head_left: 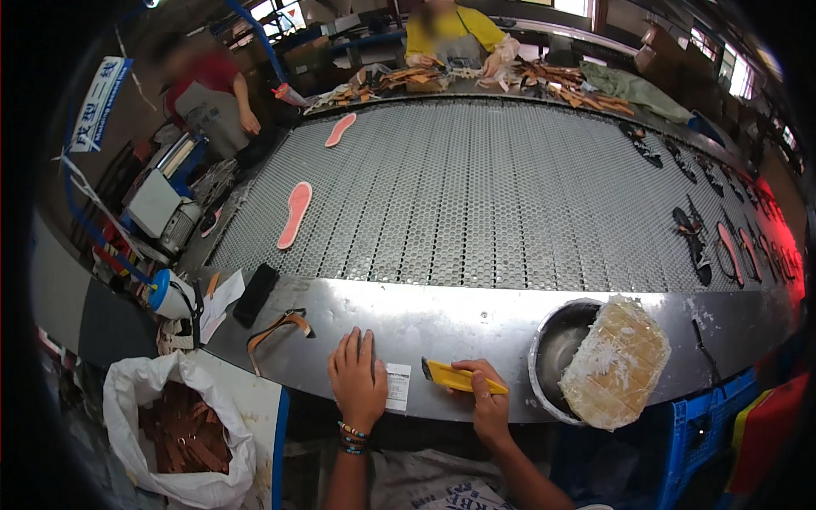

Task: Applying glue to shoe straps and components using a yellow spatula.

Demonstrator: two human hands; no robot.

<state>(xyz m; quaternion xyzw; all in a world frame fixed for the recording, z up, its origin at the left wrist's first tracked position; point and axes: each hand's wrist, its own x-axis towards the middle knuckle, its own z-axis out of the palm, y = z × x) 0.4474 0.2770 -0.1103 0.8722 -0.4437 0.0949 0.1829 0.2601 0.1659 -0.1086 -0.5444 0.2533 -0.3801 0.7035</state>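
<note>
One yellow tool [447, 375] in right grip [490, 405]

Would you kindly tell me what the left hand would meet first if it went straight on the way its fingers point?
Past the metal ledge, the left hand would probably meet the grey mesh belt first, though the hand's height is unclear.

Toward half past six, a stack of beaded bracelets [354, 438] rings the wrist of the left hand [355, 387], small beads in orange, red, turquoise and dark tones, strung in several rows. Both forearms [347, 484] are bare. At six o'clock, a pale grey garment [408, 476] covers the body, printed with dark blue block lettering, its cloth softly creased.
</note>
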